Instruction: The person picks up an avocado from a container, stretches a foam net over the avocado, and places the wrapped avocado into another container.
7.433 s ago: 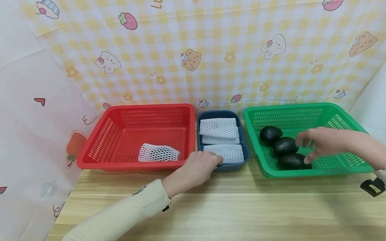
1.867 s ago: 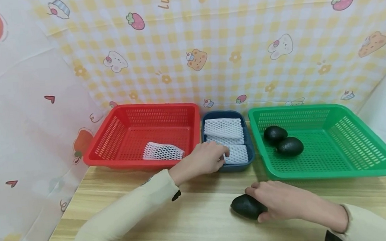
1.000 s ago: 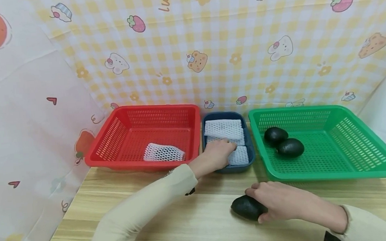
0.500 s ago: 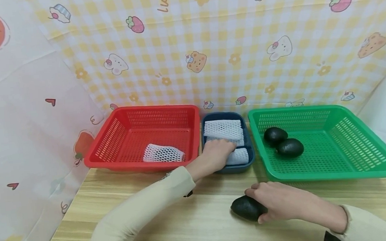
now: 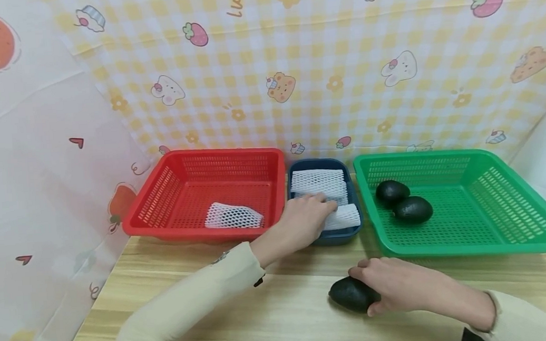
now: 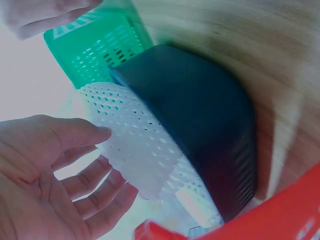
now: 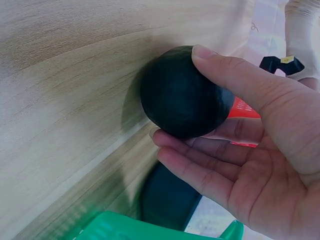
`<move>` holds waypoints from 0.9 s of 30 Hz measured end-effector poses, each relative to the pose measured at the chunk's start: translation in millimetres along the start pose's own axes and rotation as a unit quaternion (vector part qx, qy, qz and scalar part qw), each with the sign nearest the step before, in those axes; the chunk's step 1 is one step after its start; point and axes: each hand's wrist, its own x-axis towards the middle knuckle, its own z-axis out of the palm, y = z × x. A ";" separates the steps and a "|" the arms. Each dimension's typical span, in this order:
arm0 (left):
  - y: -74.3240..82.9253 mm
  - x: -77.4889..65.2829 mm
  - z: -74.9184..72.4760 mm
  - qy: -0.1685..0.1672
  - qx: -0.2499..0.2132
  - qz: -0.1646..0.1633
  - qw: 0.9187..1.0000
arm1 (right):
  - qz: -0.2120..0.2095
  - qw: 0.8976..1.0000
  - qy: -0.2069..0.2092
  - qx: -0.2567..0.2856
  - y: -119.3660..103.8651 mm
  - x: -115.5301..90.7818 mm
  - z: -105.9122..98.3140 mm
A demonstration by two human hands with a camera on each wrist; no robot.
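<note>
My right hand [image 5: 400, 284] holds a dark avocado [image 5: 352, 295] low at the tabletop, thumb on one side and fingertips on the other in the right wrist view. Over the small navy tray [image 5: 337, 239], my left hand [image 5: 305, 217] pinches a white foam net sleeve [image 5: 346, 217]. In the left wrist view the thumb lies at the edge of that sleeve [image 6: 135, 142], with the fingers on its far side. More foam net sleeves [image 5: 318, 182] lie stacked in the back of the tray.
Left of the tray stands a red basket [image 5: 144, 233] holding one foam net sleeve [image 5: 233, 216]. To its right, a green basket [image 5: 478, 248] holds two avocados, one at the back [image 5: 392, 192] and one nearer [image 5: 413, 211]. A patterned cloth [image 5: 226, 52] hangs behind.
My right hand has brought one avocado from the green basket to the table and stays there. My left hand has reached further into the tray, and the front sleeve has shifted right and tilted.
</note>
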 end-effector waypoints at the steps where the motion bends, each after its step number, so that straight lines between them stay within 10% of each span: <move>1: 0.2 -2.4 -2.2 0.009 -0.001 0.004 1.000 | 0.002 1.000 -0.002 0.000 0.0 0.1 -0.1; 27: -13.5 -46.9 -39.2 0.127 -0.082 0.100 0.983 | -0.012 1.000 0.009 -0.003 5.4 -2.1 3.0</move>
